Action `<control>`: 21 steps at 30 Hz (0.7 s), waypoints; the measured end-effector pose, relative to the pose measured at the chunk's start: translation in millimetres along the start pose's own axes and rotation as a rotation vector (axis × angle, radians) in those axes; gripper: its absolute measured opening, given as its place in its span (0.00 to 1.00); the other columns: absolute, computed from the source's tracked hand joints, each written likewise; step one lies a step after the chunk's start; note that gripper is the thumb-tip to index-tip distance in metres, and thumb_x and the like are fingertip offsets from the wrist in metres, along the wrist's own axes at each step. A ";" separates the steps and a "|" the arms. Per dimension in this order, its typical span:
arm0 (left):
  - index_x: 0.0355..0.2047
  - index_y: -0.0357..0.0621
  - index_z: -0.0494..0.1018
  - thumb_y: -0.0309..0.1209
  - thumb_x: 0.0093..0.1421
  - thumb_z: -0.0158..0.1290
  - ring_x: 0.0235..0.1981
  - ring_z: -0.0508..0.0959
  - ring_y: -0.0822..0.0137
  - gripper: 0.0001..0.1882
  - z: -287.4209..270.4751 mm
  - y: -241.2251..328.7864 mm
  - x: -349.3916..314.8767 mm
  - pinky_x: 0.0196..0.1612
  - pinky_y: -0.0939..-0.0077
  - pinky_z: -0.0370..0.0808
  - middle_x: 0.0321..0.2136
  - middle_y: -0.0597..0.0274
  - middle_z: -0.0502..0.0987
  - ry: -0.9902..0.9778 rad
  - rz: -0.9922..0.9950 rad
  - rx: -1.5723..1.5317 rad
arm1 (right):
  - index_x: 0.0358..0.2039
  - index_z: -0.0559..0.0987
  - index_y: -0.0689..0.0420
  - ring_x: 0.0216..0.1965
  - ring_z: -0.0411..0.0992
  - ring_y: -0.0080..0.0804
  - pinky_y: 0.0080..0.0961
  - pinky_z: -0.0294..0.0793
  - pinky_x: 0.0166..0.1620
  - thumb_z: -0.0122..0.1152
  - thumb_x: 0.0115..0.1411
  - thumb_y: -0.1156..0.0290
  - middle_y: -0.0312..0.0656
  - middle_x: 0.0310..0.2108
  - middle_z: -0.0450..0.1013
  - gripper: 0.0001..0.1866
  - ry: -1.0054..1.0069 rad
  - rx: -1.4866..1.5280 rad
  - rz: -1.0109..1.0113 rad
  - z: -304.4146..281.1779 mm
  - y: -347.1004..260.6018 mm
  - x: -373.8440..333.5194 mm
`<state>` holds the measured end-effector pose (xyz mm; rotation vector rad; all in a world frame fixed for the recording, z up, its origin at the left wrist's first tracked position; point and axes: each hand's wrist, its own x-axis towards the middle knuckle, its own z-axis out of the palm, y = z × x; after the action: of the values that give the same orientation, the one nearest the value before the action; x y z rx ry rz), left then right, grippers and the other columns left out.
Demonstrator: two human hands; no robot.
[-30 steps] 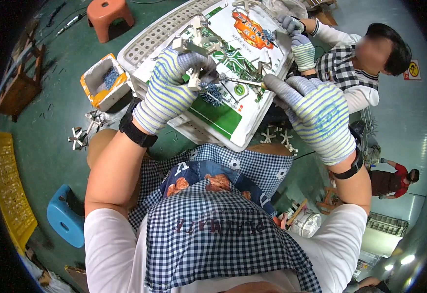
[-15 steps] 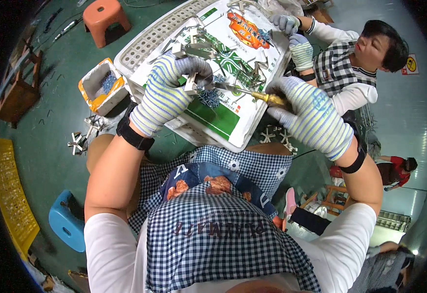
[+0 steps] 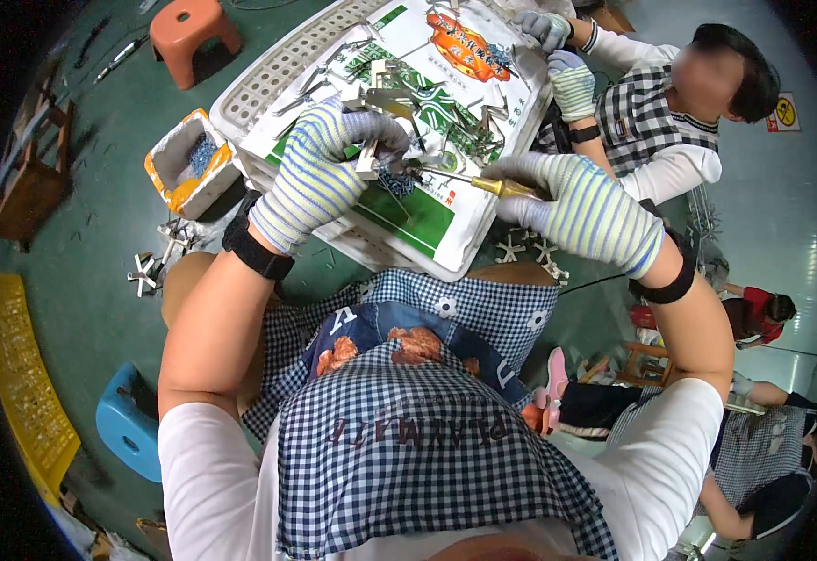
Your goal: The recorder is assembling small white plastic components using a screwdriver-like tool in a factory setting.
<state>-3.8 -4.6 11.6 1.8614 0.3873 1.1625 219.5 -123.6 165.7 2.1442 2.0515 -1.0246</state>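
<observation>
Here, screwdriver [image 3: 494,186], jutting from right hand [image 3: 577,204]

Green floor [image 3: 81,318] with orange stool [image 3: 182,39], blue stool [image 3: 130,432] and brown wooden furniture [image 3: 13,201], pale wall [image 3: 759,210] at right.

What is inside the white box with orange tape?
Inside the white box, a pile of small blue pieces is visible; whatever lies under the pile is covered.

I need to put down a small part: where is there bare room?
The sheet's green strip looks mostly bare between the blue fasteners and the white crate's near edge. Crowded around the left hand and loose metal parts.
</observation>
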 end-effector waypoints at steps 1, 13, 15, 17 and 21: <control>0.34 0.42 0.80 0.25 0.54 0.59 0.31 0.80 0.63 0.07 -0.3 2.5 2.0 0.37 0.71 0.74 0.27 0.59 0.80 -0.019 0.026 0.048 | 0.47 0.78 0.59 0.39 0.79 0.50 0.37 0.77 0.44 0.60 0.61 0.67 0.54 0.37 0.78 0.16 0.105 -0.078 -0.095 2.0 2.6 -1.7; 0.37 0.41 0.79 0.20 0.58 0.59 0.35 0.81 0.69 0.06 -1.6 7.6 -3.3 0.41 0.75 0.76 0.31 0.60 0.82 -0.032 -0.085 0.037 | 0.48 0.77 0.59 0.29 0.77 0.41 0.36 0.74 0.31 0.61 0.60 0.63 0.43 0.28 0.76 0.19 0.420 -0.740 -0.453 14.0 10.5 -14.0; 0.30 0.41 0.80 0.20 0.54 0.58 0.32 0.83 0.66 0.05 0.0 7.8 -2.9 0.38 0.72 0.77 0.28 0.58 0.83 -0.015 -0.034 0.012 | 0.47 0.80 0.60 0.32 0.79 0.45 0.36 0.77 0.36 0.58 0.63 0.62 0.47 0.28 0.78 0.17 0.232 -0.346 -0.252 15.4 4.7 -14.4; 0.30 0.41 0.81 0.20 0.54 0.58 0.33 0.83 0.65 0.04 0.1 3.9 -3.7 0.38 0.72 0.78 0.29 0.57 0.83 -0.055 -0.048 -0.009 | 0.47 0.82 0.60 0.32 0.79 0.39 0.29 0.77 0.39 0.60 0.64 0.62 0.46 0.29 0.80 0.17 0.024 0.079 0.003 15.2 4.0 -11.1; 0.32 0.40 0.82 0.22 0.53 0.60 0.33 0.82 0.65 0.05 -1.1 2.0 -6.0 0.39 0.71 0.77 0.29 0.57 0.83 -0.092 -0.051 0.082 | 0.50 0.79 0.61 0.36 0.78 0.34 0.26 0.77 0.42 0.65 0.60 0.64 0.45 0.34 0.80 0.20 -0.052 0.175 0.038 18.5 16.1 -1.9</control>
<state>-8.2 -9.1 10.0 1.9572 0.4335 1.0366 225.7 -135.6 145.2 2.1987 1.9587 -1.2849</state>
